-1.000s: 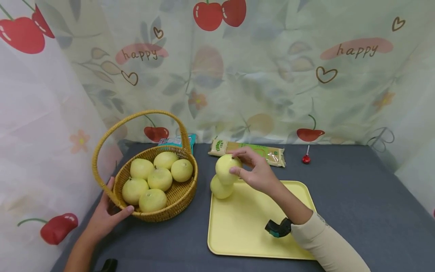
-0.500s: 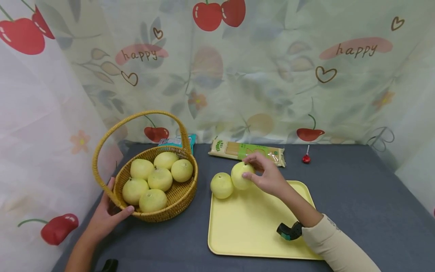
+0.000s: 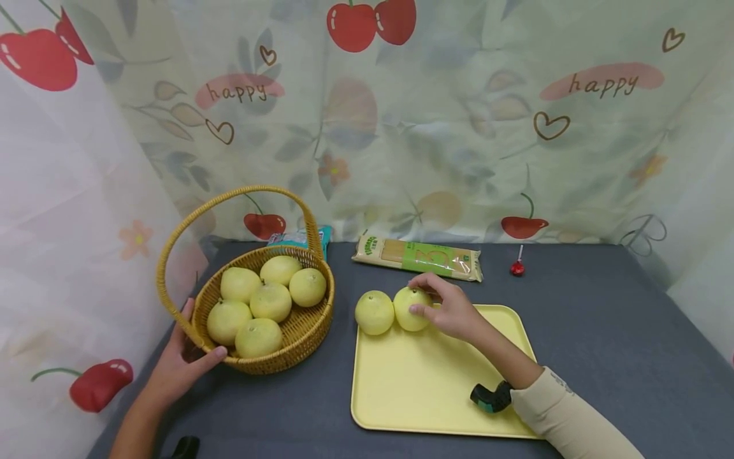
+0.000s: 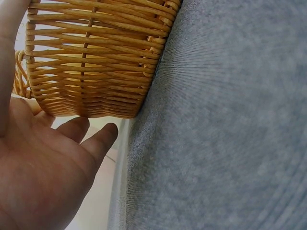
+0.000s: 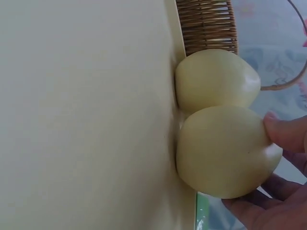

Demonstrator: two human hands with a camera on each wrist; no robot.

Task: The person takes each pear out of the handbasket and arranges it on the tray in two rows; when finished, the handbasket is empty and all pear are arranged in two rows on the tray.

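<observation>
My right hand (image 3: 452,308) holds a pale yellow-green round fruit (image 3: 411,310), with thumb and fingers round its side and top. The fruit sits at the back left of the yellow tray (image 3: 424,395), touching a second round fruit (image 3: 374,313). In the right wrist view, the held fruit (image 5: 225,153) rests low against the tray (image 5: 86,115). My left hand (image 3: 178,366) holds the wicker basket (image 3: 304,341) at its near left side, the thumb at the rim. Several like fruits (image 3: 270,302) lie in the basket. In the left wrist view, the left fingers (image 4: 100,141) reach along the basket's woven wall (image 4: 96,62).
Behind the tray lies a long noodle-like packet (image 3: 418,257). A blue packet (image 3: 298,238) is partly hidden behind the basket. Towards the back right lies a red lollipop (image 3: 517,268). The basket's tall handle (image 3: 252,189) arches over it; a printed curtain (image 3: 401,166) borders the dark table (image 3: 619,357).
My right hand has moved the fruit rightwards from above the other fruit, then lowered it beside that fruit on the tray. The left hand and basket have stayed in place.
</observation>
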